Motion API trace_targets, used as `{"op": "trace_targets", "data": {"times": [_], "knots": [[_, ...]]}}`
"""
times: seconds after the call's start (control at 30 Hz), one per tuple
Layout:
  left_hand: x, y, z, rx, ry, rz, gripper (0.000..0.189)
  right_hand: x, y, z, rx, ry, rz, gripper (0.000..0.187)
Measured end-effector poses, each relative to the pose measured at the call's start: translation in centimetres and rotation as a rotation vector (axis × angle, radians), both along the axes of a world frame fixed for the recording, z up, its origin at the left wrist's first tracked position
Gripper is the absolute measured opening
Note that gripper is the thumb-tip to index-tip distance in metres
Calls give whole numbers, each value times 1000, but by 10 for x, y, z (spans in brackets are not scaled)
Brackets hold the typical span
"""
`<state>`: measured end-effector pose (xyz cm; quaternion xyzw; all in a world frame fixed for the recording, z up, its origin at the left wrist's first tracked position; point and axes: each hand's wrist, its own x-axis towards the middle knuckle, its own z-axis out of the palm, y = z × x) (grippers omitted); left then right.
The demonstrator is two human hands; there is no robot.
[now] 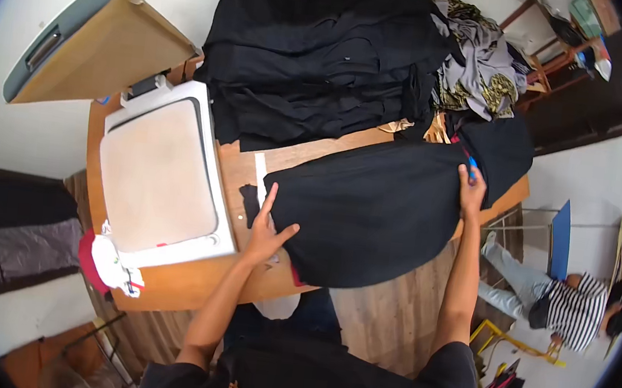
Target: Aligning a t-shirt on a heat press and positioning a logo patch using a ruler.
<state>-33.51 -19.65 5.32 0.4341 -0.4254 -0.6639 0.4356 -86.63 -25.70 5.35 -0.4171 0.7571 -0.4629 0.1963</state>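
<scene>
A black garment (366, 211) lies spread over the wooden table (273, 286) before me, one rounded side hanging past the near edge. At its left end rests my left hand (269, 235), thumb and forefinger spread apart, holding nothing. My right hand (472, 188) is at the garment's right part and grips a small blue tool (472, 166) that I cannot identify. Beside that tool a red strip shows on the dark cloth. A white strip (260, 173) and a scrap of black cloth (249, 204) lie near the garment's left end.
A white heat press (221, 236) with its upper part (98, 52) swung up stands at left. Piled black clothes (326, 53) and patterned grey cloth (477, 69) lie at the back. A red-and-white cloth item (104, 263) is at the left corner. Another person (577, 307) is at far right.
</scene>
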Motion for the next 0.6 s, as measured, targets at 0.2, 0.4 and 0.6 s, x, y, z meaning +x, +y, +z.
{"op": "trace_targets", "data": {"times": [0.2, 0.4, 0.6], "knots": [[-45, -15, -106, 21, -410, 76, 87, -57, -9, -114, 32, -2, 96, 43], [-89, 23, -41, -282, -1030, 218, 77, 57, 42, -38, 114, 757, 244, 50], [-92, 64, -60, -459, -1332, -359, 77, 41, 145, -88, 407, 912, 268, 52]]}}
